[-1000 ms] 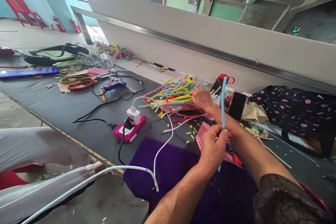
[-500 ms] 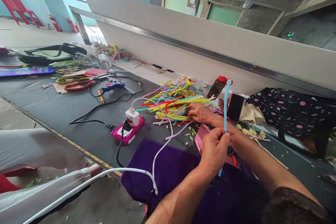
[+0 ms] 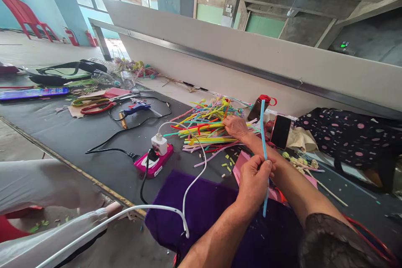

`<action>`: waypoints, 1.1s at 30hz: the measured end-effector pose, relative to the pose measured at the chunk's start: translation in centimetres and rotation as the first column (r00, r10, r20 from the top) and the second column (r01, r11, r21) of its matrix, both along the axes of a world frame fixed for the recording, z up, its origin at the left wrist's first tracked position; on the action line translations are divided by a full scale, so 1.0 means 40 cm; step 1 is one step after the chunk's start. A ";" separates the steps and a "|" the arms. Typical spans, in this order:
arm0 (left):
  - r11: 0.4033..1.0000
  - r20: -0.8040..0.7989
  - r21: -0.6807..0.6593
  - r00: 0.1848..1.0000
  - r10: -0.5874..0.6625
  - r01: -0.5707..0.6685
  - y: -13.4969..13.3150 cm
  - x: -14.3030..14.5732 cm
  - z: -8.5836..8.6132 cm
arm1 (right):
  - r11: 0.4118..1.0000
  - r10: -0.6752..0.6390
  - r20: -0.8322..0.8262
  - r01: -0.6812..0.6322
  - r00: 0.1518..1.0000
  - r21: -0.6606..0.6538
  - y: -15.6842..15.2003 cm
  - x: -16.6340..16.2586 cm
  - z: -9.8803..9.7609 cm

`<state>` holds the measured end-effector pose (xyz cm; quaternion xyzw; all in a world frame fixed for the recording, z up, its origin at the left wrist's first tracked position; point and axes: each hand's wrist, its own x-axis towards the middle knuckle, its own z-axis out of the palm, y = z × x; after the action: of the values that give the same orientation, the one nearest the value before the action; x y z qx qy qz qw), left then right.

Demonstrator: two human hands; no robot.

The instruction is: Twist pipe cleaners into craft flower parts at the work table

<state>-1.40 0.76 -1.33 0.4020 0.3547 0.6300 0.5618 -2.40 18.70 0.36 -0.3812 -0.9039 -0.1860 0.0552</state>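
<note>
My left hand (image 3: 256, 180) pinches a light blue pipe cleaner (image 3: 263, 132) between thumb and fingers and holds it nearly upright above a purple cloth (image 3: 194, 192). Behind it, my right arm stretches across to a heap of pipe cleaners (image 3: 207, 139) in yellow, pink, red and green. My right hand (image 3: 236, 126) lies at the heap's right side, with its fingers bent in among the stems. Its fingertips are partly hidden, and what they grip is not clear. Beneath my left wrist is a piece of pink sheet (image 3: 240, 164).
A pink power strip (image 3: 153, 163) carries a white charger and cables. To the left lie a blue glue gun (image 3: 136, 108) and red-handled scissors (image 3: 97, 108). A red-capped bottle (image 3: 258, 109), a phone (image 3: 280, 132) and a patterned bag (image 3: 348, 138) stand behind my right arm. Someone's leg shows at lower left.
My right hand has shifted slightly left and up, deeper into the heap. The blue pipe cleaner in my left hand has tilted a little to the left. The camera view has moved slightly.
</note>
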 end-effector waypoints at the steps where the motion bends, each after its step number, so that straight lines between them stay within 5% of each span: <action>1: 1.000 0.003 -0.007 1.000 0.002 -0.002 0.000 0.000 0.000 | 1.000 -0.009 0.004 0.009 1.000 -0.002 0.003 -0.002 0.002; 9: 1.000 0.015 -0.007 1.000 -0.016 0.016 -0.002 -0.003 0.009 | 1.000 -0.016 -0.112 0.014 0.994 -0.023 0.017 0.021 0.067; 16: 0.998 0.175 -0.048 0.984 -0.022 0.031 0.004 -0.009 0.015 | 0.982 -0.025 -0.237 -0.020 0.971 -0.186 0.027 0.065 0.080; 24: 0.968 0.462 -0.209 0.858 0.222 -0.138 0.038 -0.037 -0.006 | 0.988 0.028 -0.327 -0.077 0.945 -0.135 0.006 0.090 0.097; 30: 0.927 0.482 -0.326 0.810 0.333 -0.187 0.049 -0.056 -0.003 | 0.997 0.021 -0.407 -0.046 0.913 -0.054 0.013 0.098 0.105; 33: 0.934 0.470 -0.312 0.826 0.311 -0.174 0.044 -0.054 0.004 | 0.995 -0.065 -0.264 0.043 0.962 -0.088 0.030 0.088 0.091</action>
<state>-3.58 2.52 -1.16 0.0954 0.3194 0.7295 0.5973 1.14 19.88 4.01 -0.4290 -0.8845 -0.0975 0.1554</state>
